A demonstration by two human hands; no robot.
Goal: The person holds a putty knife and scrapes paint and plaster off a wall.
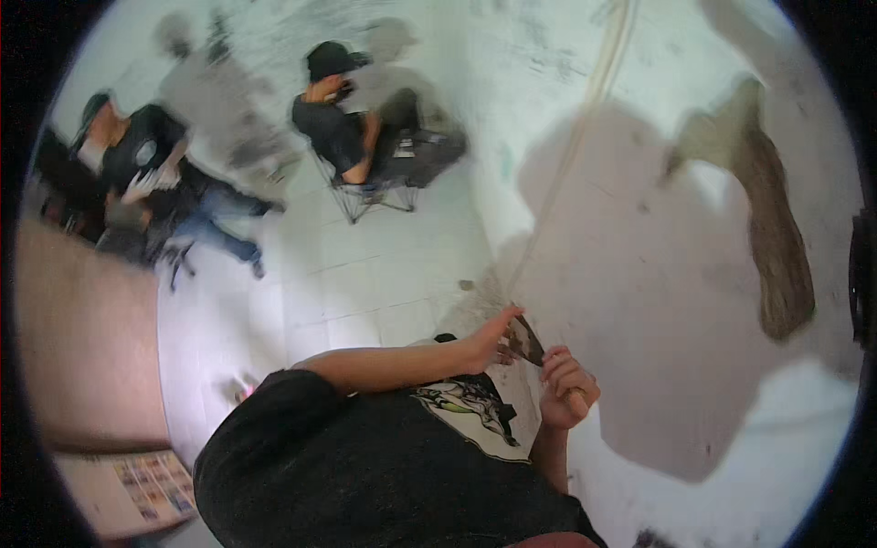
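Filling the span from one to five o'clock, a pale wall (639,256) is catching a broad grey shadow. Toward eleven o'clock, a light tiled floor (356,274) is spreading away. A black shirt (338,466) is covering the wearer's body around six to seven o'clock. At eleven o'clock one person (333,137) is sitting near the far wall, and at ten another person (146,164) is leaning back. A curving brown patch (781,247) is showing on the wall at three o'clock; its make-up is too blurred to tell.

Just off centre toward four o'clock, the right hand (567,388) is curling its fingers closely around the handle of a scraper (525,341). The left hand (491,340) is reaching across to the blade's far end, thumb and fingers somewhat parted; whether they are pressing on the metal, I cannot tell.

The scraper is probably weighing little, its blade likely stiff with a little spring and perhaps slick where smeared. The handle is offering the surest hold, with fingertips staying flat on the blade, off its edge. The blade is looking dark and flat, with brown smears marking its face; a yellowish handle end (577,400) is peeking out below the right fingers.
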